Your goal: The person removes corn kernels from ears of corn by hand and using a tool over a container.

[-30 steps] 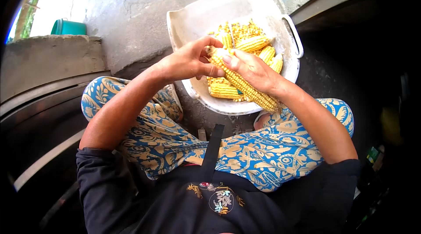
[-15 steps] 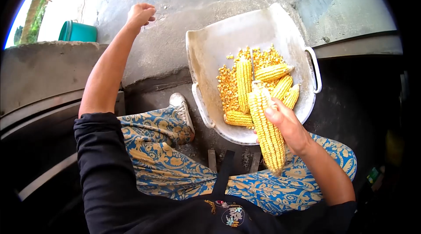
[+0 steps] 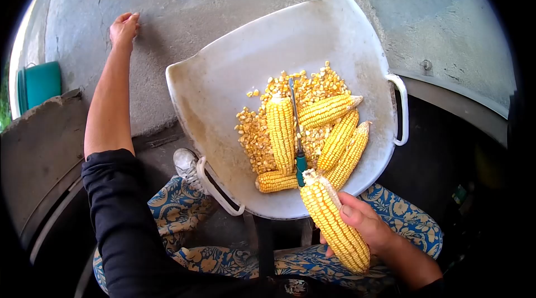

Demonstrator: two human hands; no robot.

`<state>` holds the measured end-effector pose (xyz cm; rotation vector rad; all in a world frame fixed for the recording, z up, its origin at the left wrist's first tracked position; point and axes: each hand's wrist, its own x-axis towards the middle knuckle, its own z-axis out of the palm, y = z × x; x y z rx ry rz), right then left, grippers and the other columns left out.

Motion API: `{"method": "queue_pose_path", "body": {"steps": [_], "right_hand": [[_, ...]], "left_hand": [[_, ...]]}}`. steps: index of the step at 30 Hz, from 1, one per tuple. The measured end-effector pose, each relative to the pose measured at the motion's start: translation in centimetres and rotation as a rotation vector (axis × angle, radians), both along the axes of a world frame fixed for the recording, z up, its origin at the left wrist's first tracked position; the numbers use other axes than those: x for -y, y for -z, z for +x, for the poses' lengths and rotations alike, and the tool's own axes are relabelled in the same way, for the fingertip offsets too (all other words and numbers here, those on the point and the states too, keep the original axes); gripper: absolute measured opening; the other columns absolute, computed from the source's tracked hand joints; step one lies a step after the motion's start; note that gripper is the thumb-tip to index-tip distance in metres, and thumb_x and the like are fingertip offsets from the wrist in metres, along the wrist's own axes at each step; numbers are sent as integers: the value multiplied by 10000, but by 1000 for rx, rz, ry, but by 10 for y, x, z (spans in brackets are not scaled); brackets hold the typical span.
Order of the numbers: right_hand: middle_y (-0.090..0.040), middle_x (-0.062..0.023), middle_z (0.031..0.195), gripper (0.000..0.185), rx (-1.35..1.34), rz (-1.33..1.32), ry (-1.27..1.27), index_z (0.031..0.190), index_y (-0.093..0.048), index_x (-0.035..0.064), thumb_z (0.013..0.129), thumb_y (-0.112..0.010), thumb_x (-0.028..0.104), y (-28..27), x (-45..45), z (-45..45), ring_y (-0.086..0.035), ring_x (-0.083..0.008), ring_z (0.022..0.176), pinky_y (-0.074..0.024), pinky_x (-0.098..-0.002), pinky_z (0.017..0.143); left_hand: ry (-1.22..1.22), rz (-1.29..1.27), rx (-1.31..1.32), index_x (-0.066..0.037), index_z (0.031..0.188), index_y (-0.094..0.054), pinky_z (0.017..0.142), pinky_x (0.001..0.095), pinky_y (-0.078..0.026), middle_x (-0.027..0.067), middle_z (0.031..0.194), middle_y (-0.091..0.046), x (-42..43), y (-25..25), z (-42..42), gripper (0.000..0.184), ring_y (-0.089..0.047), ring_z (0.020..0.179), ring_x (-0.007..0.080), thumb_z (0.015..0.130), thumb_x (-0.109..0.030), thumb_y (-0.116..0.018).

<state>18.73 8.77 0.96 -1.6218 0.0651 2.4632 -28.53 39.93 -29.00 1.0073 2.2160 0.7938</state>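
My right hand point(image 3: 368, 222) is wrapped round an ear of corn point(image 3: 338, 225), tilted over the near rim of a white plastic basin point(image 3: 251, 55). A strip near the upper end of this ear lacks kernels. In the basin lie loose corn kernels point(image 3: 254, 142) and several more ears, one point(image 3: 280, 136) pointing away from me. A screwdriver-like tool point(image 3: 301, 164) with a green handle and thin metal shaft rests among them. My left hand point(image 3: 124, 29) is out over the concrete at the far left, fingers curled closed; whatever may be in them is hidden.
Two side handles point(image 3: 401, 109) stick out from the basin, which stands between my legs in patterned trousers point(image 3: 402, 214). A teal bucket point(image 3: 42, 83) stands at the far left. Concrete ledges point(image 3: 44, 142) border the floor, and a shoe point(image 3: 187, 164) shows beside the basin.
The view has shifted, so the basin looks larger and farther left. My left hand appears farther left, still closed. The ear in my right hand sits lower, uncovering the tool's green handle.
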Motion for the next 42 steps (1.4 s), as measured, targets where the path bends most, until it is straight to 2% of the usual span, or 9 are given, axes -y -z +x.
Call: {"method": "queue_pose_path", "body": {"steps": [8,17,21,24,25,28,30,35,42], "right_hand": [[-541,-182,1032,635,-81,-53,-11,1316,-291,-16,893,-479,420,-2,-10,10,-616,-226,858,-556,-355,666],[-543,-140,1014,656,-45,-86,32,1356,-274,-2,887,-498,398,-3,-8,8,-606,-179,805,-547,-316,641],[-545,-167,1008,738,23,-17,6,1355,-248,-22,859,-514,456,-3,0,7,-627,-214,813,-566,-352,630],[-550,-164,999,722,49,20,-3,1367,-234,-30,874,-492,430,-4,3,4,-632,-218,789,-569,-345,608],[-553,-164,992,709,90,55,-31,1371,-227,-32,883,-480,415,-3,4,3,-633,-218,782,-571,-343,604],[-566,-175,953,615,159,168,-40,1371,-227,-31,921,-412,345,-2,11,3,-631,-206,740,-572,-322,558],[-575,-116,899,659,246,217,-7,1308,-340,-44,872,-501,423,-9,10,-5,-587,-114,657,-500,-219,542],[-580,-153,936,632,261,409,-125,1328,-282,-68,916,-402,394,-12,19,-9,-623,-139,713,-563,-253,537],[-574,-159,1030,682,269,807,-193,1294,-347,-52,859,-556,429,4,28,-10,-628,-127,774,-553,-225,613]], "left_hand": [[91,-195,-199,-131,976,-691,516,272,-442,26,675,-629,-23,2,-5,339,-559,550,109,745,-379,-699],[264,-256,-347,-70,900,-697,449,261,-395,22,594,-579,-31,13,-19,360,-500,475,99,789,-407,-641],[308,-241,-471,-114,903,-710,513,227,-417,-8,627,-615,-23,8,-12,310,-522,513,67,759,-385,-665],[342,-88,-173,-128,1066,-655,622,242,-454,27,853,-654,-30,12,-27,460,-583,685,95,729,-438,-700],[373,38,48,-132,1163,-613,691,265,-471,50,981,-656,-24,-8,-10,573,-610,797,124,711,-467,-721],[532,152,76,-83,920,-635,520,310,-441,15,700,-583,32,-90,94,242,-528,589,126,806,-296,-652],[657,157,62,-76,907,-637,518,281,-434,14,687,-578,52,-112,114,213,-525,585,116,808,-264,-643],[845,161,147,-49,874,-637,520,240,-438,10,684,-576,133,-173,178,167,-532,595,94,813,-203,-622],[1138,14,56,-5,1095,-603,730,313,-515,143,1004,-626,212,-243,212,364,-606,862,174,804,-219,-652]]}}
